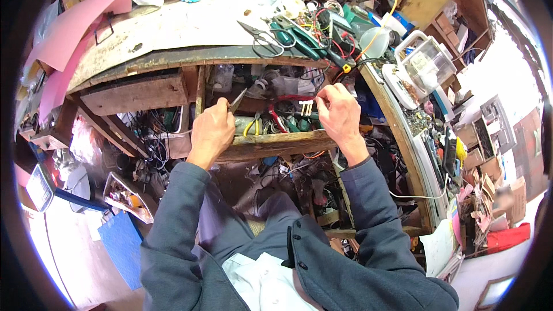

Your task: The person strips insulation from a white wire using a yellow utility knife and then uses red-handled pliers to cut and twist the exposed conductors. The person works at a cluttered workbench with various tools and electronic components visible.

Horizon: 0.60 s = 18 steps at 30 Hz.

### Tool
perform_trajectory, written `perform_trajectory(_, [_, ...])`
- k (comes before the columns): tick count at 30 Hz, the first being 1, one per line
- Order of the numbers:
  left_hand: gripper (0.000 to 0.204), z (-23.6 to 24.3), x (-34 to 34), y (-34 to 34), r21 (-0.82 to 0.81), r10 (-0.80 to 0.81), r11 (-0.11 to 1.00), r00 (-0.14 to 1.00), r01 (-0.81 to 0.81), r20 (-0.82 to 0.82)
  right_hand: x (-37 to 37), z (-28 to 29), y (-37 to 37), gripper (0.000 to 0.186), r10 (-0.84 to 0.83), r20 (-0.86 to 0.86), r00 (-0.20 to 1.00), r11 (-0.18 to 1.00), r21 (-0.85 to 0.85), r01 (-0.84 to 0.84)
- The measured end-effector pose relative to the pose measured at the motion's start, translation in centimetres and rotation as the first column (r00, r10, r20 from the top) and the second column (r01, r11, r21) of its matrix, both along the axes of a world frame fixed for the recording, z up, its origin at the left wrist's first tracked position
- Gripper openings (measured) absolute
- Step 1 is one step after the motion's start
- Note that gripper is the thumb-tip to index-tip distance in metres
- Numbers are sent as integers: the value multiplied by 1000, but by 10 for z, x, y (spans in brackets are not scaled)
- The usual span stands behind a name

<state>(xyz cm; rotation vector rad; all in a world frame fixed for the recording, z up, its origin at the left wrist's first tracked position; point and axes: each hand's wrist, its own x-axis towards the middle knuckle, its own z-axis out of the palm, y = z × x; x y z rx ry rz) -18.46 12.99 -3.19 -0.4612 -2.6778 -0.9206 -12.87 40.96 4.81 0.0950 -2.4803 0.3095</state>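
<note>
My left hand [214, 129] is closed around a pointed metal tool [238, 99], its tip angled up to the right; the handle is hidden in my fingers. My right hand [340, 116] pinches a small white piece with metal prongs [306, 105] at its upper end. Both hands are over an open drawer-like compartment [265, 140] under the worktop, where yellow-handled pliers [252, 126], red-handled tool or cable [276, 116] and plastic odds and ends lie.
The worktop [173, 26] carries scissors [266, 46], green-handled tools [299, 43], tangled wires and clear plastic containers [427, 66]. Pink sheets [86, 17] hang at left. Cables and parts crowd the shelves below; boxes [489, 201] pile at right.
</note>
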Motion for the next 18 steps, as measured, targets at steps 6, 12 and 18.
perform_trajectory(6, [17,-3,0,-1,-53,10,999,999,-13,-45,12,5,-8,8,57,-127,990,990,-123,-73])
perform_trajectory(12, [22,2,0,1,-111,26,994,996,-16,86,6,16,-6,8,104,-352,930,954,-228,-193])
perform_trajectory(18, [23,7,0,0,-137,7,990,987,15,159,0,39,0,6,132,-282,950,517,-799,-308])
